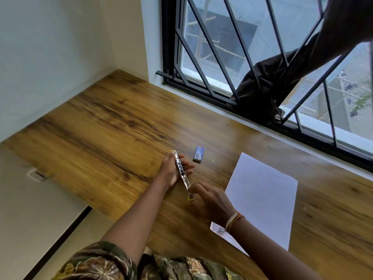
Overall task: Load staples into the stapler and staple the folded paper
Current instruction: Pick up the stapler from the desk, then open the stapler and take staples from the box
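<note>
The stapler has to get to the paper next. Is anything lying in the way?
Nothing visible. The stapler is held by both hands, and only bare table lies between it and the paper. The staple box sits farther back, off that path.

Stapler (182,172): slim metal body, yellow ends, swung open into one long line, held over the worktop (105,126). Staple box (198,154): small, blue-grey, flat on worktop just beyond the stapler. Paper (260,197): white sheet, flat, to the right; near edge shows a fold, partly hidden.
</note>
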Demonstrator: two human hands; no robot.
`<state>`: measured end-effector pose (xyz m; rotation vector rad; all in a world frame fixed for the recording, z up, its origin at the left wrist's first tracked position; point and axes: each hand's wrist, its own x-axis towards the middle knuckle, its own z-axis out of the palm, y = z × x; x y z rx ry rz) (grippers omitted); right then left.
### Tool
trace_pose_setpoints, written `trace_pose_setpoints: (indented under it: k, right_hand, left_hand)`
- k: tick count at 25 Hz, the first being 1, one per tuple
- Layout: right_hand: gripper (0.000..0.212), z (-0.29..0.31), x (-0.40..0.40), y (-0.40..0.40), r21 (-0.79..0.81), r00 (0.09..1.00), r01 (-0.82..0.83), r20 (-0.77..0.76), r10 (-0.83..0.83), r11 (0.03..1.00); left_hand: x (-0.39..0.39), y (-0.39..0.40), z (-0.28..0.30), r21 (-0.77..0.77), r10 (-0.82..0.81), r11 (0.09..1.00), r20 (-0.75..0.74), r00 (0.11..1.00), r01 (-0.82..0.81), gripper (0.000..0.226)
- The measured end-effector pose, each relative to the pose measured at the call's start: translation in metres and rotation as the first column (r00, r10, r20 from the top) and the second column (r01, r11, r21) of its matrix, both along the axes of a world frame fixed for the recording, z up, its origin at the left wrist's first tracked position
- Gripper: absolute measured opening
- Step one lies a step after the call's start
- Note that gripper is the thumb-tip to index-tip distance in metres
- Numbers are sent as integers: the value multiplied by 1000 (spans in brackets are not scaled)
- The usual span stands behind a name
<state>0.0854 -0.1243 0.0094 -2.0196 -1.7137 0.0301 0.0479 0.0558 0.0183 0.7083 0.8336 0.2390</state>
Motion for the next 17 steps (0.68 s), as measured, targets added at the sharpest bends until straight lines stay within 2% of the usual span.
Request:
trace_pose_setpoints:
  k: [2,4,6,7,9,13,17]
  right_hand:
    - [28,1,6,-4,-58,1000,0,-30,-2,998]
    - [26,5,10,-1,-77,984,67,-162,-79,995]
    - [11,9,16,10,18,926,204,-327,-187,979]
    - [7,12,20,20,70,907,272,-352,-231,960]
    - [10,20,29,44,83,908,326,-304,-287,942]
    - [23,37,36,85,-93,942,288,-148,-300,953]
    - [22,39,41,95,-236,960,275,19,-279,932]
  left_hand:
    - [1,-1,0,-6,17,1000,23,1000,-16,39]
    - [0,-1,-2,-10,17,1000,39,999,-16,39]
    - [0,0,-5,-6,-4,1000,41,999,5,42]
    - [1,1,-7,9,-23,1000,30,999,23,43]
    - [2,0,-7,50,-33,998,7,999,32,42]
    - [3,-2,-8,163,12,987,-40,999,-5,35]
    - [1,0,-13,218,-7,976,-56,998,19,33]
